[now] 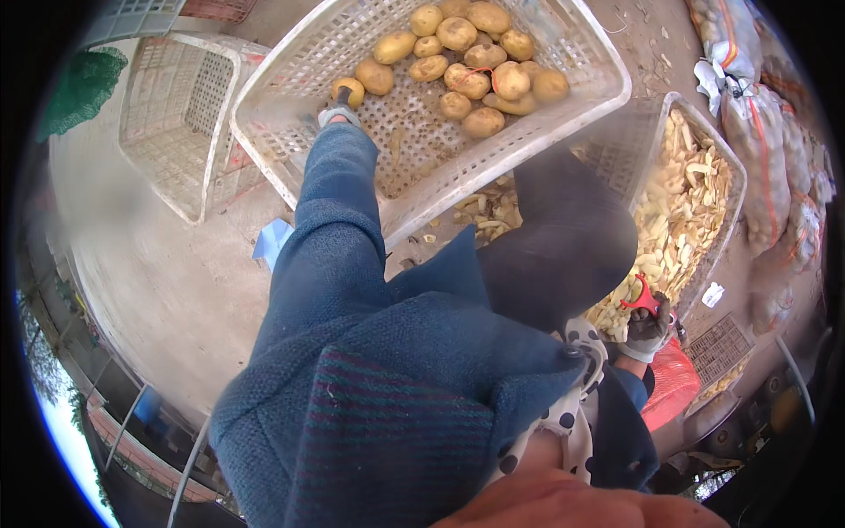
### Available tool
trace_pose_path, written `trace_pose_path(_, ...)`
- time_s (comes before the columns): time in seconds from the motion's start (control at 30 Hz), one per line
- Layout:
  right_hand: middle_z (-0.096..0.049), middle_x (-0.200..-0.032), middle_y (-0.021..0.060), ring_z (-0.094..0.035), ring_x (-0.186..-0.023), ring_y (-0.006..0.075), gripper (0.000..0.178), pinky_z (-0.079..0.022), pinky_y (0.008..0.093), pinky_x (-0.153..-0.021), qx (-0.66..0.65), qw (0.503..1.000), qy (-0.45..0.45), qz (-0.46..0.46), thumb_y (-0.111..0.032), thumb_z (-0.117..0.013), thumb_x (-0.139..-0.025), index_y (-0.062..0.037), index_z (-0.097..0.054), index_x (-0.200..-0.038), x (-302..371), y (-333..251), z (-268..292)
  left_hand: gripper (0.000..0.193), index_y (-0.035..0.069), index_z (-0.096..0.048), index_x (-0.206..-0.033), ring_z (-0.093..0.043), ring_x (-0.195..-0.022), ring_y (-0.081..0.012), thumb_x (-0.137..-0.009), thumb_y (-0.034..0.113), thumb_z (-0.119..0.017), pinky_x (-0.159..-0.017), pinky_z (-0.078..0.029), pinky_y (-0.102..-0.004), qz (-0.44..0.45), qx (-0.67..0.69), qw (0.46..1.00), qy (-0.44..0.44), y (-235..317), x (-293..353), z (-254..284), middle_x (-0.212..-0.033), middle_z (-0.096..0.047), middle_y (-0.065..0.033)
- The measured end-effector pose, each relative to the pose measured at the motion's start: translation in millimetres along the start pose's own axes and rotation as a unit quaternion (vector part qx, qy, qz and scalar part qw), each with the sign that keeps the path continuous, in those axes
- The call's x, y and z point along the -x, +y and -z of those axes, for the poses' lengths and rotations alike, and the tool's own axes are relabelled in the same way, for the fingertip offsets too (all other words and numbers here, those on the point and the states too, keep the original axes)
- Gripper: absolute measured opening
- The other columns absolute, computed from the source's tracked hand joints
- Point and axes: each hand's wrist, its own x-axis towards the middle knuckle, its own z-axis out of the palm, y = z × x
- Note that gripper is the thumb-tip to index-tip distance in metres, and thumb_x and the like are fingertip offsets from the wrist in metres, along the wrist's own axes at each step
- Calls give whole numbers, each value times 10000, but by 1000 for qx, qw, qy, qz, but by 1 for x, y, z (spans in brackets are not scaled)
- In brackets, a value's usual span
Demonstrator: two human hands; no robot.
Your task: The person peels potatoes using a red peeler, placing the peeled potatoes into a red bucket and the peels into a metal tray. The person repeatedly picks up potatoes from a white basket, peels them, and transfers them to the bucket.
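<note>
My left arm reaches into a white plastic crate (607,79). At its near left corner my gloved left hand (340,107) has its dark fingers on a potato (350,87); the sleeve and glove hide much of the grip. Several more potatoes (457,33) lie farther in on the crate's perforated floor, with a thin red strand (480,69) across some of them. At the lower right, my gloved right hand (649,329) is closed around a red peeler (643,297). That hand is beside a second crate (738,189) holding pale potato peelings (682,211).
Another white crate (204,198) lies at the left, near green netting (88,88). Filled mesh sacks (757,167) stand at the far right. A red bag (673,383) is below my right hand. Loose peelings (490,209) and a blue scrap (272,240) lie on the floor.
</note>
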Motion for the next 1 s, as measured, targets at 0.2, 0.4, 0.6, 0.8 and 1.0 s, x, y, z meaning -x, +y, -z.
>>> trace_pose_path(0.2,-537,-730,44,-486,-551,115,244,-397,237,-471,74,996,56,20,-208,-538,-811,-28,-528,-975,9,5,-8,610,76,-476,-1186,-487,-1075,-252,-714,425,-644,-871,-413,-357,31,95,995,7,17,-50,-15,-1177,-508,-127)
trace_pose_path(0.4,-532,-867,60,-537,-678,117,286,-456,230,-533,176,981,38,67,4,-509,-743,2,-506,-1029,9,9,-28,538,112,-463,-1199,-492,-1054,-234,-750,353,-634,-841,-431,-368,73,433,893,-100,-9,-53,-25,-1170,-512,-91)
trace_pose_path(0.6,-534,-812,61,-543,-610,113,298,-460,236,-500,237,967,20,92,56,-477,-760,-16,-505,-1048,16,17,-23,491,92,-425,-1207,-476,-1064,-266,-789,274,-605,-813,-441,-448,37,586,657,-473,46,57,-32,-1170,-498,-80)
trace_pose_path(0.8,-539,-851,59,-543,-587,143,263,-455,267,-497,132,980,58,141,-20,-509,-796,-31,-522,-1058,4,18,-14,505,-5,-416,-1203,-532,-940,-223,-742,91,-598,-830,-457,-302,-345,390,697,-493,210,320,30,-1053,-522,-121)
trace_pose_path(1.0,-548,-826,60,-539,-570,180,247,-442,269,-455,-171,977,15,126,-100,-563,-787,-43,-526,-1025,-1,19,-15,627,68,-507,-1106,-539,-957,-311,-560,279,-733,-823,-437,-387,-834,-64,511,-199,231,521,-3,-1043,-541,-190)
